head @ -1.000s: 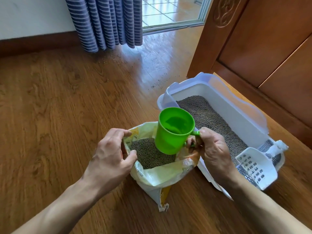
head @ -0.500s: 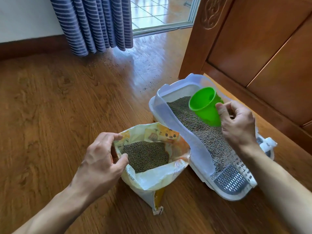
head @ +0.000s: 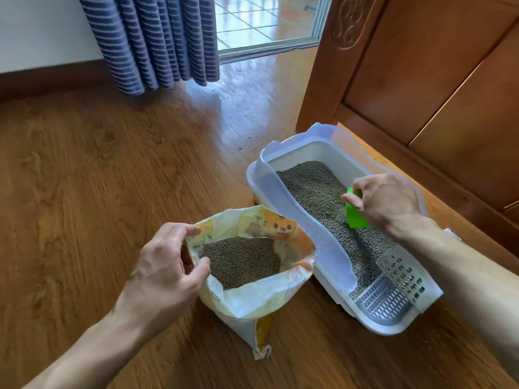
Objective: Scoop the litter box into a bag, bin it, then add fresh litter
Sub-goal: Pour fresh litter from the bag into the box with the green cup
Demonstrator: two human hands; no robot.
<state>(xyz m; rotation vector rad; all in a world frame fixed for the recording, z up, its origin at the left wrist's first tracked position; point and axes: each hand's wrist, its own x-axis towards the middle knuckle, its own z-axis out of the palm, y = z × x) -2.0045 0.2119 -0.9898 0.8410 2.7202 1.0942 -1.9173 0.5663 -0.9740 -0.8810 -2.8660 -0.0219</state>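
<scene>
Green cup tipped mouth-down over the litter inside the white litter box, gripped from above by the right hand, fingers curled round its base and side; most of the cup hidden beneath that hand. Grey-brown pellets directly under and around the cup's rim, spread along the tray from far end to near end. Toward the wrist side of the right hand, a white slotted scoop resting on the box's near corner, above a grey grated step. Off to the left of that hand, touching the box wall, an open litter bag standing on the wooden floor, filled with the same pellets. Left hand at the bag's left lip, thumb and fingers curled, pinching the rim to hold the mouth open. Beyond both hands, scattered pellets on the floor, a striped curtain and a wooden door.
</scene>
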